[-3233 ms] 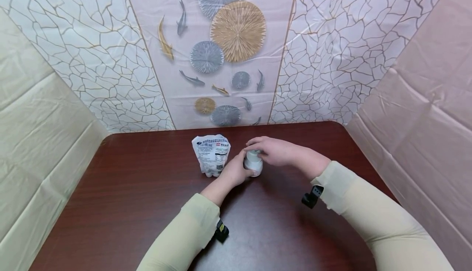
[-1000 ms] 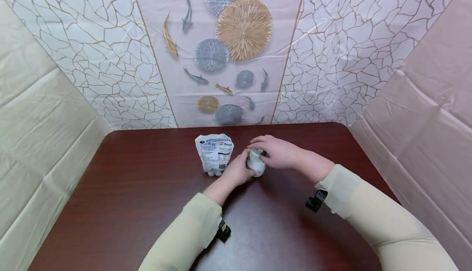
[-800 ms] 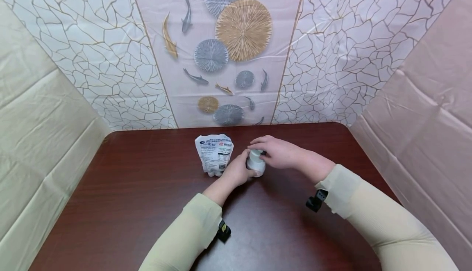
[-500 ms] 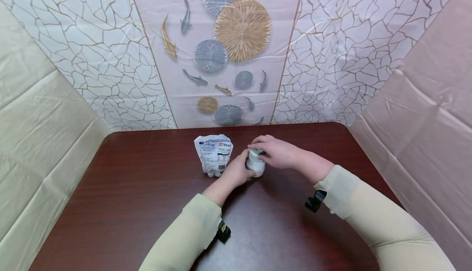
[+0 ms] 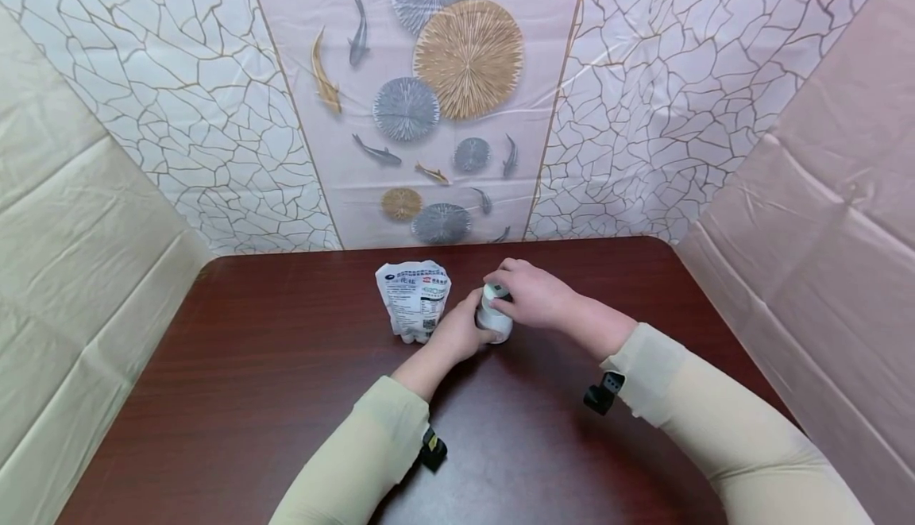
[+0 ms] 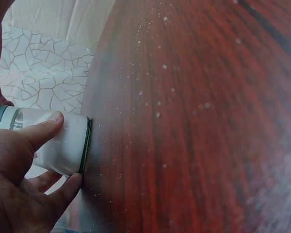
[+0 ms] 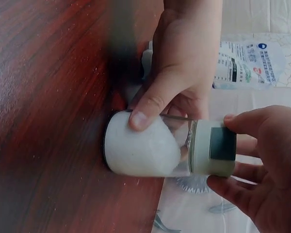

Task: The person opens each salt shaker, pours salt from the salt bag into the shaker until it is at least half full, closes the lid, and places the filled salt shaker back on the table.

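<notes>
A clear glass jar (image 7: 140, 145) stands upright on the table, partly filled with white granules that lie heaped to one side. Its pale green cap (image 7: 202, 150) has a dark panel on the side and sits on the jar's mouth. My left hand (image 5: 457, 332) grips the jar's body low down, thumb on the near side. From the right, my right hand (image 5: 539, 296) holds the cap between thumb and fingertips. Just left of the jar is a white printed pouch (image 5: 411, 299), standing partly behind my left hand.
The dark reddish wooden table (image 5: 286, 398) carries scattered white grains (image 6: 158, 115) near the jar. Beyond its far edge hangs a patterned cloth (image 5: 457, 175), with plain cloth walls at both sides.
My right hand has turned slightly, its wrist dropping a little left, and the cap's dark panel now shows in the head view. My left hand keeps its grip on the jar.
</notes>
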Demonstrator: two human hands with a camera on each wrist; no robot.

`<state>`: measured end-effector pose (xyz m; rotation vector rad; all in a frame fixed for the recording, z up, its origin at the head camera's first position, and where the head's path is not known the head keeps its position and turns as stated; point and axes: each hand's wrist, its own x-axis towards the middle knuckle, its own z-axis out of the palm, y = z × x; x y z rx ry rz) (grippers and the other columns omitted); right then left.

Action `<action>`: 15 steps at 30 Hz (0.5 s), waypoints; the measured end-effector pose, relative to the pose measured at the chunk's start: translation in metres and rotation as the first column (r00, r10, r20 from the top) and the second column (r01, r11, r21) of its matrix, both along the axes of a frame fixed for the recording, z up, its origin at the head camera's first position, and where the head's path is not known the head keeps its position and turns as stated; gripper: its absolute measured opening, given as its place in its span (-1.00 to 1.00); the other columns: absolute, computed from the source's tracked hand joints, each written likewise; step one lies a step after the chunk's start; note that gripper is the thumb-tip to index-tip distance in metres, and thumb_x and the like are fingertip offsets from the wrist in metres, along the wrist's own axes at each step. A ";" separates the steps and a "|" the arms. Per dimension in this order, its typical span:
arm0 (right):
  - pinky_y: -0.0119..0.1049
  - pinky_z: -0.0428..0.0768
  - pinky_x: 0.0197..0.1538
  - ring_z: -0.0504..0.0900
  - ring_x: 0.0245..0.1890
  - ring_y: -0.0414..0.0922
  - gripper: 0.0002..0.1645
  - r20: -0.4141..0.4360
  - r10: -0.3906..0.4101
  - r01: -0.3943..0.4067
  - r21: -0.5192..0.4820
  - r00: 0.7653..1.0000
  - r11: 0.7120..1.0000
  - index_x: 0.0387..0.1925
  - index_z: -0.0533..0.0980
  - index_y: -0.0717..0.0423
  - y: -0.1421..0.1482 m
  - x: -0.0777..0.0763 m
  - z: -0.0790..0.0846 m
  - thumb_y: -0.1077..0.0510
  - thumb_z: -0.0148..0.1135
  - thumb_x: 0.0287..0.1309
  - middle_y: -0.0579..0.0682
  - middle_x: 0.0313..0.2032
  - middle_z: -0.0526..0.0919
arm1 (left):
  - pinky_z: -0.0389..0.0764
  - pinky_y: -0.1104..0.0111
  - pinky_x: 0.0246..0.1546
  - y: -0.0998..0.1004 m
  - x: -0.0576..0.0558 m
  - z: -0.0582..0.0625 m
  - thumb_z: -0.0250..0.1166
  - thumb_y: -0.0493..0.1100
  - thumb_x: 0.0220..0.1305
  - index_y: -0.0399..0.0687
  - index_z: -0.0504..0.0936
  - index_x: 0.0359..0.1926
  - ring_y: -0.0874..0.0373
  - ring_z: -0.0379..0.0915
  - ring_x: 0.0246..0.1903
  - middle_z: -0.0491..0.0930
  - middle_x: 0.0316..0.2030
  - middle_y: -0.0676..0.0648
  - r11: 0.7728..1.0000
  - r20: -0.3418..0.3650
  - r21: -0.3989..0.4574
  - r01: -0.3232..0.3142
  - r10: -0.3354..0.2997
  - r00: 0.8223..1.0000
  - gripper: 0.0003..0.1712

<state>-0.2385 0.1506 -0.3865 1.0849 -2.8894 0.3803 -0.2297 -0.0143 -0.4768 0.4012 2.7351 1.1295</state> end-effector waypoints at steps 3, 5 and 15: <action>-0.11 0.55 -0.03 0.53 -0.12 0.00 -0.57 0.005 -0.069 0.069 -0.001 0.998 0.998 0.08 0.60 0.19 -0.004 0.003 0.000 0.07 0.32 0.23 0.11 -0.09 0.55 | 0.44 0.15 0.15 0.000 -0.001 -0.001 0.48 -0.03 0.17 0.00 0.17 0.48 0.00 0.45 0.15 0.45 0.26 -0.14 1.000 0.000 0.002 -0.001 0.001 1.000 -0.05; -0.09 0.55 -0.04 0.54 -0.12 0.02 -0.57 0.003 -0.114 0.114 0.002 0.994 0.994 0.06 0.60 0.19 -0.007 0.005 0.000 0.05 0.32 0.23 0.11 -0.10 0.55 | 0.45 0.15 0.15 0.000 -0.001 -0.001 0.48 -0.04 0.17 0.01 0.17 0.48 0.00 0.45 0.15 0.45 0.26 -0.14 1.000 0.004 0.002 -0.004 0.004 1.000 -0.05; -0.12 0.56 -0.19 0.54 -0.26 -0.01 -0.57 0.012 -0.303 0.303 0.031 0.953 0.953 -0.10 0.59 0.23 -0.021 0.009 0.001 -0.06 0.30 0.21 0.11 -0.22 0.52 | 0.43 0.16 0.17 0.000 0.000 -0.001 0.49 -0.07 0.15 0.01 0.23 0.43 0.00 0.46 0.13 0.49 0.20 -0.17 1.000 -0.022 -0.008 -0.004 0.004 1.000 -0.10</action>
